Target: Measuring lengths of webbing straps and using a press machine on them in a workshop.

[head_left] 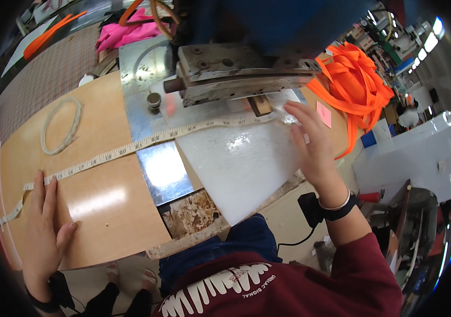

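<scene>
A pale tape measure point(110, 154) with dark markings stretches across the worktable, from the left edge to beneath the machine head. My left hand point(46, 232) lies flat on the tan board point(104, 216), fingers spread, fingertips touching the tape near its left part. Raised above the right end of a whitish translucent sheet point(236, 169), my right hand point(312, 142) is slightly blurred, with fingers and thumb apart. It is close to the tape's far end, beside some shiny clear plastic point(284, 105). Nothing shows between its fingers.
A heavy metal machine head point(236, 74) hangs over the work area. Orange strapping point(357, 84) is heaped at the right, near a pink paper note point(323, 114). A loop of pale cord point(46, 132) lies on the board. Sandalled feet point(149, 274) show below the table.
</scene>
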{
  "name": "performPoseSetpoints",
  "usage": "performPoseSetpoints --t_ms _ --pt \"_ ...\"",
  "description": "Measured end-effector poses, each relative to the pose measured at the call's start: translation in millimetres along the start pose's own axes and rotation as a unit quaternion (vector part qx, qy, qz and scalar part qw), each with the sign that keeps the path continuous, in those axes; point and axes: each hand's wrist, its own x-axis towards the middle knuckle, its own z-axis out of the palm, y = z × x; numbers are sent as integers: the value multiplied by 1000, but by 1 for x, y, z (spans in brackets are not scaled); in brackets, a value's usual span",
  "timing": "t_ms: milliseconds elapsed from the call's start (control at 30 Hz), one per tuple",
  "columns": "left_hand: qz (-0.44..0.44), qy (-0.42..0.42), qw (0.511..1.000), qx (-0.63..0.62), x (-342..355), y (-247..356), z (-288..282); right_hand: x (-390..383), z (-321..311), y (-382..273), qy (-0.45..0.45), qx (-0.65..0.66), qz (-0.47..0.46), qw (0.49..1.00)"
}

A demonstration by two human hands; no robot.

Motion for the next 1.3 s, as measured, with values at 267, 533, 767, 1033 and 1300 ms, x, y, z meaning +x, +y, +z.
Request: performPoseSetpoints --t_ms 267,533,767,1033,1300 --pt "-8 -22 1000 -3 2 4 -4 -8 8 -9 -75 -36 -158 984" --pt "10 -20 1000 8 1 4 -3 4 -13 23 -128 102 -70 984" --pt "27 -19 999 11 -1 2 0 32 -2 25 -74 119 140 980" --pt "53 -17 998 6 -3 -4 5 13 1 55 34 -60 65 995" --pt "39 -5 999 16 -2 0 7 -56 -47 132 71 -350 -9 934"
